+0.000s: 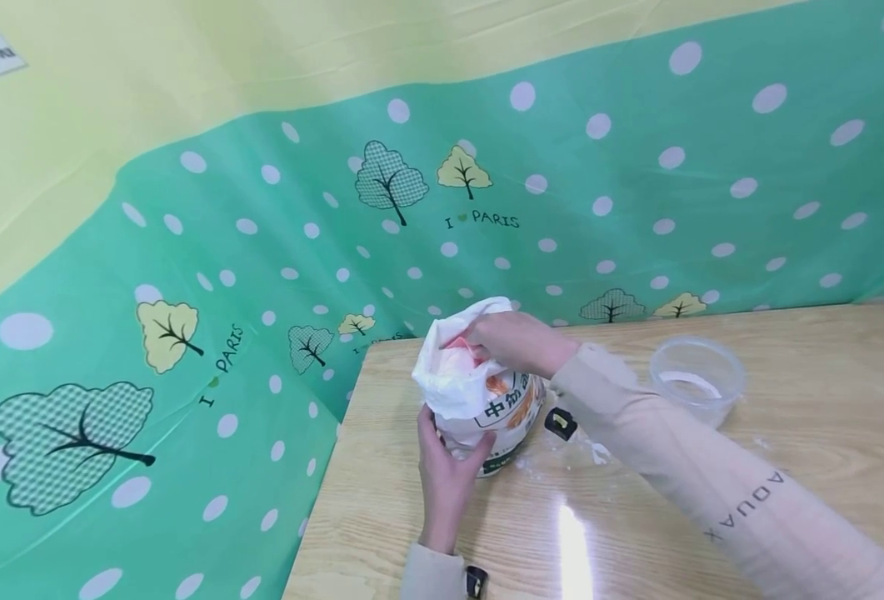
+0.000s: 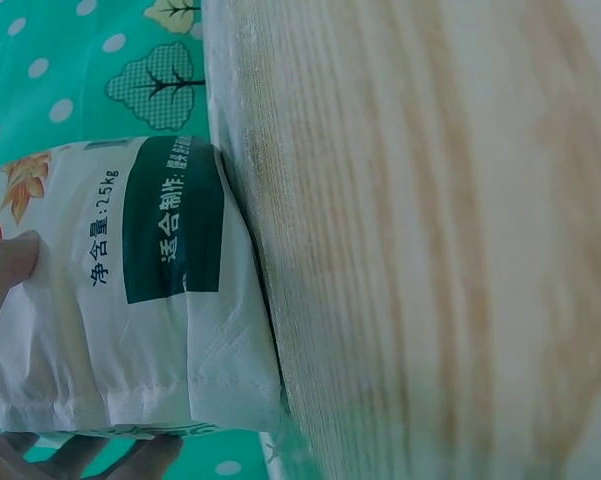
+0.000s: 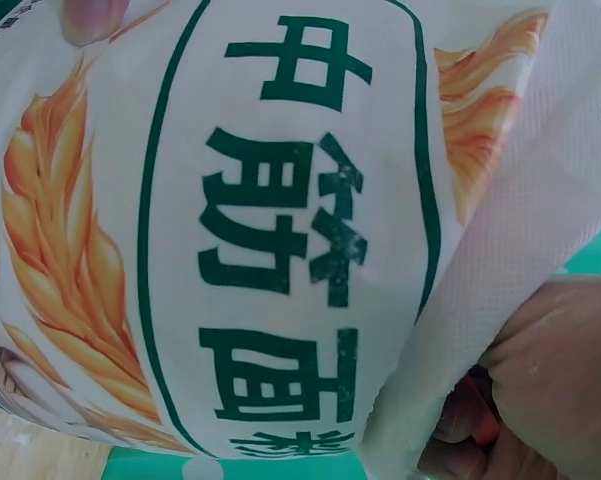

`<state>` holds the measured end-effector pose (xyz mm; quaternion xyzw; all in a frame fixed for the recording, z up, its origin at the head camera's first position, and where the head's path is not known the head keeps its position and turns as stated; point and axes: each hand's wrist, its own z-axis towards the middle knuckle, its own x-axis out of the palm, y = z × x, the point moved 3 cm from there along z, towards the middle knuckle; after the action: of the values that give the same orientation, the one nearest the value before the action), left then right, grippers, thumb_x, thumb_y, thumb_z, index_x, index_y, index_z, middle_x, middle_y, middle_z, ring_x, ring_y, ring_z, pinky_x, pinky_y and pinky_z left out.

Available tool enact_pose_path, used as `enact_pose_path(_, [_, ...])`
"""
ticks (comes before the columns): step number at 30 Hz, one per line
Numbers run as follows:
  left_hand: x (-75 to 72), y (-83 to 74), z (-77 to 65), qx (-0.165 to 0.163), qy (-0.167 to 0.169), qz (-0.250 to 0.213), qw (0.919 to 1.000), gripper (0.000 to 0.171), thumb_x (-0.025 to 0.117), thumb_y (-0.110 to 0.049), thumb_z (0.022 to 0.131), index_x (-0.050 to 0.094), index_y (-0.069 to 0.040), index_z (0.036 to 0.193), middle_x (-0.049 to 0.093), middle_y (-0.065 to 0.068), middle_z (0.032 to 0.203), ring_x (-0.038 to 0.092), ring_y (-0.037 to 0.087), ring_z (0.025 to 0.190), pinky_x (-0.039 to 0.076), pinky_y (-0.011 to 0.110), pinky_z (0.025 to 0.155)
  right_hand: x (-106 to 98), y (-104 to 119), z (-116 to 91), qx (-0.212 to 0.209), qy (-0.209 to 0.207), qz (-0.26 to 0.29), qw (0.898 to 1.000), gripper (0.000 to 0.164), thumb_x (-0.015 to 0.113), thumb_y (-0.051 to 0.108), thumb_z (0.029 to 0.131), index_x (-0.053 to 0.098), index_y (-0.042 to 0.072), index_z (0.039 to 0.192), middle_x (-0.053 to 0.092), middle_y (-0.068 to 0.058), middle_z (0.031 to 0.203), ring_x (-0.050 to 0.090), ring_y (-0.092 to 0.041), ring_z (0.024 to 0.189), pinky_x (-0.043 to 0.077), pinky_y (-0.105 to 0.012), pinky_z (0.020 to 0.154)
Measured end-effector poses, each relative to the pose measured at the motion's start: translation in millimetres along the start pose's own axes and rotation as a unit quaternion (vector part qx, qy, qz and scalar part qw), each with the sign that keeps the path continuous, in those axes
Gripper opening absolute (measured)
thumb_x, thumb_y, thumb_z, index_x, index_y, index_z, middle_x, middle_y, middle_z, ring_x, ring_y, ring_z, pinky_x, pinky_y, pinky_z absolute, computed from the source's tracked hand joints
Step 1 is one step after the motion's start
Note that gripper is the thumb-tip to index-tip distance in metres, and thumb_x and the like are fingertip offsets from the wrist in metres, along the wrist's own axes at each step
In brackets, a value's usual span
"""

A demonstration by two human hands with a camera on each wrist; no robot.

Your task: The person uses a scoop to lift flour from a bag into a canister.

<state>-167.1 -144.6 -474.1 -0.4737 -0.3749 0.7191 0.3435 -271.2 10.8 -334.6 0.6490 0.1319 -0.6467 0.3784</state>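
A white flour bag with green lettering and orange wheat prints stands on the table, its top folded open. My left hand grips its lower side, the thumb on the front and the fingers around the other side, as the left wrist view shows. The right hand reaches into the bag's mouth and holds a red thing. In the right wrist view a bit of this red thing shows between the curled fingers. Its far end and the flour level are hidden by the bag.
A clear round plastic tub with white powder in it stands right of the bag, partly behind the right sleeve. White powder specks lie on the wooden table. A green dotted cloth hangs behind and at the left.
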Motion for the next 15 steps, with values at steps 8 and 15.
enact_pose_path(8, [-0.7,0.7,-1.2,0.001,0.000,-0.003,1.0000,0.092,0.086,-0.037,0.075,0.032,-0.023,0.147,0.049,0.003,0.145,0.049,0.027,0.133,0.040,0.052,0.113,4.5,1.0,1.6,0.010,0.001,0.033,0.999,0.014,0.061,0.016,0.098,0.074,0.012,0.092,0.070,-0.003,0.096,0.061,-0.019,0.086,0.056,-0.034,0.081])
enact_pose_path(15, [0.4,-1.1,-1.0,0.008,0.003,-0.004,1.0000,0.092,0.086,-0.036,0.075,0.030,-0.023,0.148,0.048,0.003,0.146,0.048,0.027,0.134,0.040,0.052,0.114,5.2,1.8,-0.3,0.008,-0.007,0.060,0.998,0.016,0.063,0.014,0.096,0.074,0.012,0.108,0.069,-0.003,0.088,0.060,-0.017,0.080,0.057,-0.034,0.079])
